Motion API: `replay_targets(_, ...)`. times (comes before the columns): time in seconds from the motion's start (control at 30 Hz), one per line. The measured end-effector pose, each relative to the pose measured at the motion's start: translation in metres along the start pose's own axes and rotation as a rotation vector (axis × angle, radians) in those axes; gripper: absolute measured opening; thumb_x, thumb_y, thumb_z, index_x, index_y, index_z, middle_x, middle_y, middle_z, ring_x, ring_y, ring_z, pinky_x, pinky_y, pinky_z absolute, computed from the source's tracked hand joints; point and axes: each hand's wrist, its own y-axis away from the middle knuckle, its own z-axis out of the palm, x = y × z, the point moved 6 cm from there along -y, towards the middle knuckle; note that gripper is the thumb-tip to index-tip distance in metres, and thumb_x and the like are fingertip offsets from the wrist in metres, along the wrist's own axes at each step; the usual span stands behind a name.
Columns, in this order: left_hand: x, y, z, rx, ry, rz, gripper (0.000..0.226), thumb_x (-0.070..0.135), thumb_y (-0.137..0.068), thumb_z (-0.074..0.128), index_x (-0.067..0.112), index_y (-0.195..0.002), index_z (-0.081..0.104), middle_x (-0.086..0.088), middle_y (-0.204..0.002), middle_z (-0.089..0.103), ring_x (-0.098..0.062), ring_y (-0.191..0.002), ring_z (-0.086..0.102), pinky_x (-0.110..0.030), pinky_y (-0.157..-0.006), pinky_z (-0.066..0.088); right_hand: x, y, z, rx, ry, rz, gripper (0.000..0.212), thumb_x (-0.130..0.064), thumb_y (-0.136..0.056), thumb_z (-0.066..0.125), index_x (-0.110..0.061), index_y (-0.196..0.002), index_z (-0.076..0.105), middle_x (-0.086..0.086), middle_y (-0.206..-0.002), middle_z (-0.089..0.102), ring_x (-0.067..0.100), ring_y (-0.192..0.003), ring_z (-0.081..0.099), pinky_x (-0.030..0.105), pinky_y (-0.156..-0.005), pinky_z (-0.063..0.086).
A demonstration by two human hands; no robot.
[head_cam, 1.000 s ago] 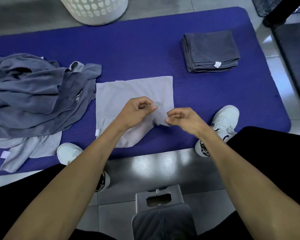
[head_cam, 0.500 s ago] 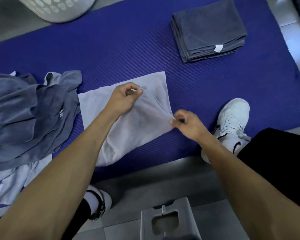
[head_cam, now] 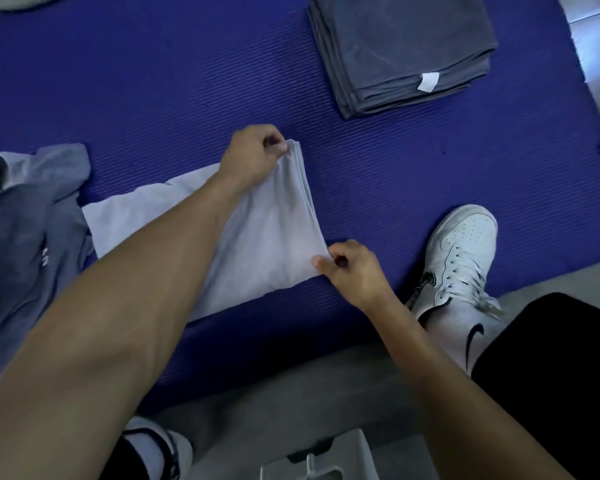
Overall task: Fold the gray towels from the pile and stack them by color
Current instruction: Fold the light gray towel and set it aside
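Blue ribbed mat (head_cam: pixel 153 81) covers most of the floor, with grey tile showing along its near edge, and everything here can be placed against the stack of dark gray folded towels (head_cam: pixel 400 50) at the far right of that mat. Nearer the person and left of the stack lies the light gray towel (head_cam: pixel 267 230), partly folded, its body flat on the mat and running under the left forearm. The left hand (head_cam: pixel 253 154) pinches the towel's far right corner, where several layers of edge sit bunched together; the right hand (head_cam: pixel 352 268) pinches the near right corner between thumb and curled fingers. Both are clamped on cloth, neither spread flat. Held at the two ends like this, the folded edge is pulled taut between them, which I judge serves to line the layers up and keep them from slipping before the next fold. That taut edge points roughly from the person toward the dark stack, leaning slightly left as it goes away, while the towel's long axis runs crosswise, from the held edge off to the left. Far left of the stack sits the pile of unfolded towels (head_cam: pixel 25 220), just beside the light towel's left end. A white shoe (head_cam: pixel 461 251) rests on the mat's near edge, nearer than the stack.
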Motion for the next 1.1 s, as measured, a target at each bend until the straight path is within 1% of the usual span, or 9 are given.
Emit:
replay_targets(0.2, -0.004, 0.003, 0.006, 0.045, -0.020, -0.005, 0.016, 0.034, -0.090, 0.063, 0.021, -0.091, 0.072, 0.007, -0.086, 0.070, -0.012, -0.082, 0.064, -0.034, -0.079, 0.053, 0.025, 0.010, -0.001, 0.114, -0.086, 0.095, 0.034, -0.032, -0.096, 0.062, -0.003, -0.080, 0.066, -0.006, -0.080, 0.050, 0.012, -0.081, 0.050, 0.006, -0.067, 0.037)
replay_targets(0.3, -0.002, 0.005, 0.004, 0.086, -0.045, -0.010, 0.019, 0.037, -0.087, 0.064, 0.021, -0.094, 0.073, 0.003, -0.093, 0.068, -0.011, -0.085, 0.061, -0.033, -0.081, 0.052, 0.028, 0.009, -0.001, 0.102, -0.147, 0.132, 0.028, -0.032, -0.096, 0.061, -0.009, -0.081, 0.068, -0.005, -0.082, 0.055, 0.009, -0.078, 0.052, 0.005, -0.066, 0.039)
replay_targets(0.47, 0.002, 0.007, 0.002, 0.137, -0.083, -0.051, 0.020, 0.034, -0.086, 0.070, 0.018, -0.099, 0.068, -0.002, -0.104, 0.056, -0.011, -0.088, 0.053, -0.029, -0.083, 0.047, 0.033, 0.006, 0.000, 0.061, -0.231, 0.195, 0.034, -0.032, -0.096, 0.063, -0.001, -0.084, 0.070, 0.016, -0.078, 0.067, 0.019, -0.065, 0.056, 0.027, -0.065, 0.049)
replay_targets(0.63, 0.007, 0.006, 0.005, 0.144, -0.191, -0.075, 0.021, 0.033, -0.090, 0.067, 0.016, -0.102, 0.069, -0.007, -0.114, 0.054, -0.022, -0.105, 0.055, -0.039, -0.095, 0.047, 0.037, 0.006, 0.002, 0.126, -0.255, 0.295, 0.019, -0.034, -0.093, 0.067, -0.017, -0.086, 0.074, -0.002, -0.071, 0.069, 0.008, -0.065, 0.063, 0.012, -0.056, 0.048)
replay_targets(0.77, 0.017, 0.004, 0.006, 0.054, -0.397, -0.101, 0.028, 0.036, -0.098, 0.055, 0.012, -0.107, 0.067, -0.012, -0.123, 0.054, -0.029, -0.119, 0.047, -0.041, -0.102, 0.039, 0.035, 0.007, 0.004, 0.183, -0.223, 0.308, 0.016, -0.032, -0.092, 0.068, -0.020, -0.082, 0.072, -0.002, -0.072, 0.070, 0.020, -0.070, 0.068, 0.025, -0.061, 0.055)
replay_targets(0.83, 0.023, 0.008, 0.001, 0.022, -0.425, -0.097, 0.027, 0.034, -0.100, 0.051, 0.012, -0.108, 0.064, -0.012, -0.120, 0.057, -0.029, -0.116, 0.050, -0.043, -0.101, 0.037, 0.034, 0.008, 0.004, 0.195, -0.215, 0.314, 0.017, -0.032, -0.092, 0.068, -0.020, -0.082, 0.072, -0.001, -0.072, 0.070, 0.022, -0.072, 0.069, 0.031, -0.065, 0.057)
replay_targets(0.93, 0.028, 0.024, -0.012, 0.000, -0.267, -0.130, 0.016, 0.032, -0.099, 0.052, 0.017, -0.098, 0.058, -0.005, -0.098, 0.065, -0.026, -0.096, 0.059, -0.044, -0.087, 0.047, 0.033, 0.015, 0.002, 0.196, -0.218, 0.324, 0.020, -0.034, -0.093, 0.066, -0.016, -0.085, 0.071, 0.002, -0.074, 0.070, 0.021, -0.073, 0.069, 0.025, -0.060, 0.053)
replay_targets(1.0, 0.035, 0.041, -0.027, 0.016, -0.195, -0.123, 0.014, 0.033, -0.097, 0.054, 0.020, -0.091, 0.056, 0.000, -0.084, 0.063, -0.023, -0.084, 0.060, -0.041, -0.077, 0.050, 0.032, 0.022, 0.000, 0.170, -0.214, 0.325, 0.023, -0.035, -0.094, 0.064, -0.014, -0.086, 0.070, 0.003, -0.076, 0.071, 0.019, -0.074, 0.068, 0.021, -0.059, 0.049)
replay_targets(1.1, 0.050, 0.072, -0.053, 0.060, -0.123, -0.092, 0.013, 0.029, -0.095, 0.057, 0.020, -0.086, 0.055, 0.006, -0.070, 0.057, -0.020, -0.073, 0.054, -0.035, -0.071, 0.045, 0.023, 0.037, -0.006, 0.150, -0.239, 0.304, 0.024, -0.033, -0.095, 0.064, -0.011, -0.086, 0.068, 0.002, -0.079, 0.071, 0.015, -0.070, 0.069, 0.028, -0.065, 0.055)
